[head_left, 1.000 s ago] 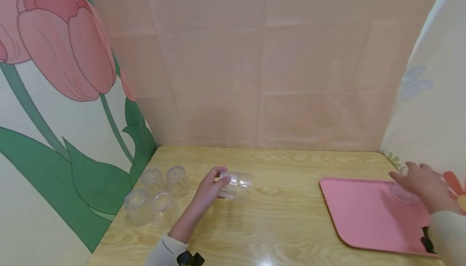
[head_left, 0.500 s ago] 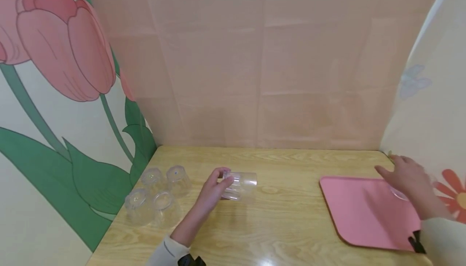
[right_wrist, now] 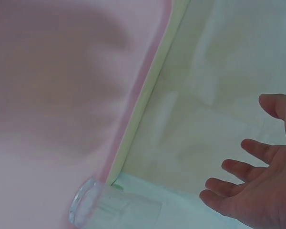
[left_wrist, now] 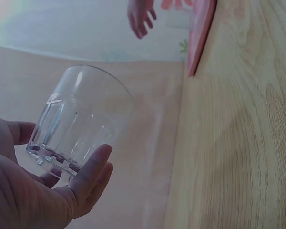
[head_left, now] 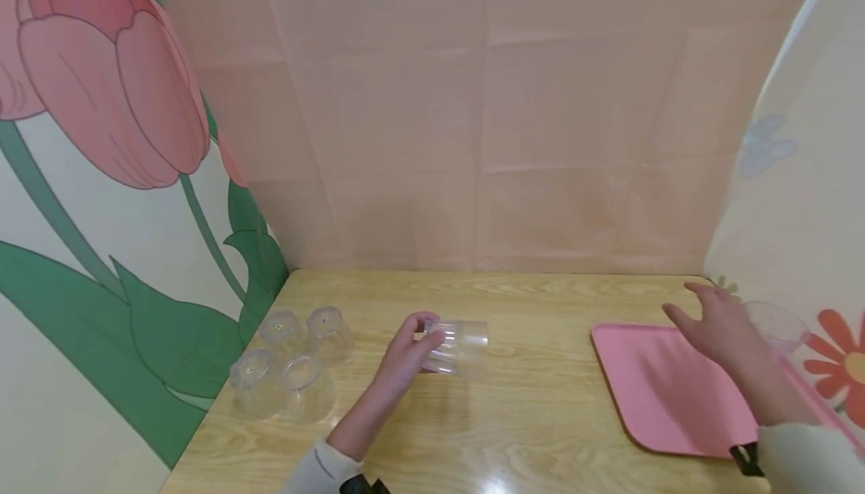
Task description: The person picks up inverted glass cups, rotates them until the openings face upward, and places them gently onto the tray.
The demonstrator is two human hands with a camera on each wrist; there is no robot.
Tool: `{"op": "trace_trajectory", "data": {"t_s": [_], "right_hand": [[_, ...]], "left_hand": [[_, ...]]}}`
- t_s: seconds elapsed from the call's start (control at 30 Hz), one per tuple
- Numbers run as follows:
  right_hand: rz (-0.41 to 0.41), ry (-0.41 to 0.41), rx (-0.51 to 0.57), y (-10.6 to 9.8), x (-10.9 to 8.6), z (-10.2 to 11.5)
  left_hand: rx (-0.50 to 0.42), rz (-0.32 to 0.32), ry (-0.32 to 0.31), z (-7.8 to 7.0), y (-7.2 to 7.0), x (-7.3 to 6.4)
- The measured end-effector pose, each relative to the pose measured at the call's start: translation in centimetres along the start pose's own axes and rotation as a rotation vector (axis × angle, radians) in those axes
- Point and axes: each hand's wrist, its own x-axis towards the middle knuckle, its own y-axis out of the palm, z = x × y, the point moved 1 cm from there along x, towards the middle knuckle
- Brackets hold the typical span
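My left hand (head_left: 408, 351) grips a clear plastic cup (head_left: 466, 344) near its base, thumb on one side and fingers on the other. The cup lies on its side in the air above the table, mouth toward the right; the left wrist view shows nothing inside the cup (left_wrist: 86, 114). Over the pink tray (head_left: 665, 396), my right hand (head_left: 723, 329) has spread fingers and holds nothing. A second clear cup (head_left: 777, 326) stands upright on the tray's far right, partly hidden behind that hand. The right wrist view shows this cup (right_wrist: 119, 207) beside the tray's edge.
Several clear cups (head_left: 307, 389) are grouped bottom up at the left of the wooden table (head_left: 527, 404). A plain pinkish sheet (head_left: 486, 141) closes off the back. Flower-printed walls (head_left: 777, 216) stand on both sides.
My right hand has moved left, away from the cup on the tray, which now shows more. My left hand has brought its cup slightly to the right. The tray has shifted little.
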Motion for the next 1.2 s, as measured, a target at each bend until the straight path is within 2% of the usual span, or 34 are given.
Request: {"op": "trace_trajectory", "data": {"t_s": [0.1, 0.23, 0.47, 0.8, 0.97, 1.2], "right_hand": [[-0.043, -0.051, 0.022, 0.4, -0.2, 0.9], [-0.053, -0.068, 0.060, 0.7, -0.7, 2.1], [-0.018, -0.031, 0.174, 1.1, -1.5, 3.9], [-0.030, 0.005, 0.219, 2.0, -1.9, 6.3], [0.007, 0.031, 0.270, 2.1, -2.2, 7.4], [0.034, 0.038, 0.328, 2.1, -2.8, 8.3]], "left_hand": [[-0.008, 0.006, -0.001, 0.0, 0.3, -0.1], [-0.008, 0.006, -0.004, 0.0, 0.6, -0.2], [-0.004, 0.016, -0.006, -0.1, 1.2, -0.3], [-0.027, 0.031, -0.012, -0.2, 2.2, -0.2], [-0.025, 0.028, -0.022, -0.1, 2.8, 0.1], [-0.033, 0.044, -0.003, -0.6, 3.7, 0.3]]}}
